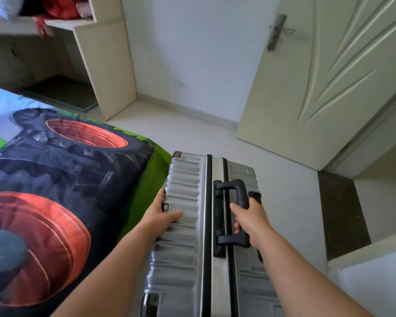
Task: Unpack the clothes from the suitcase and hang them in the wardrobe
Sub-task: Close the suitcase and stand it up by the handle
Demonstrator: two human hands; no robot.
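Head view: past the far corner of the tractor-wheel printed bed (pixel 55 179) stands the beige wardrobe (pixel 105 65), well apart from the silver ribbed hard-shell suitcase (pixel 183 248), closed at the bed's right edge. My left hand (pixel 160 216) clasps its shell; my right hand (pixel 252 220) wraps its black handle (pixel 240 193). Nothing unpacked yet, I judge.

With both arms outstretched, the left hand (pixel 162 216) grips the suitcase's (pixel 183 179) left side, and the right hand (pixel 253 221) curls round its handle (pixel 240 191).

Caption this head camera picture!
The right hand grips the black handle of the silver suitcase, left hand holds its ribbed side, beside the bed.
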